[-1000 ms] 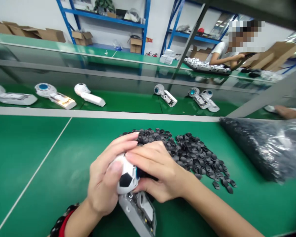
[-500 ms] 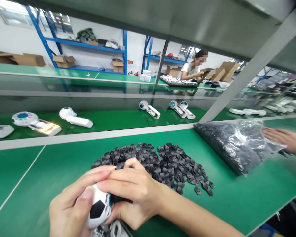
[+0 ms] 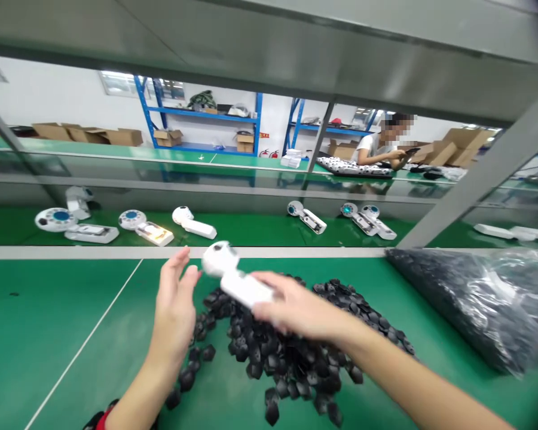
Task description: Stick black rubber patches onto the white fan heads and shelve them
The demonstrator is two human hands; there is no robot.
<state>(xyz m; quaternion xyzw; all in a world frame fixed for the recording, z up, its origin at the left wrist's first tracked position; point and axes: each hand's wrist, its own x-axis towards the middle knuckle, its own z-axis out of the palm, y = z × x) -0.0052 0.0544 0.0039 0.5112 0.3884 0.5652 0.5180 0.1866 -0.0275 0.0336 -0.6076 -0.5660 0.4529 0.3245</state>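
While the right hand (image 3: pixel 296 310) clasps the light, rigid white handheld device (image 3: pixel 233 278) by its smooth handle, the left hand (image 3: pixel 174 307) hovers open beside it.

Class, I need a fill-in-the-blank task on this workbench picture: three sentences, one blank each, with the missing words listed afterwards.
1. The right hand holds a white handheld device with a round head above a pile of small ____ plastic pieces.
2. The left hand is open and holds ____.
3. The table surface is ____ in colour.

Missing words: black; nothing; green
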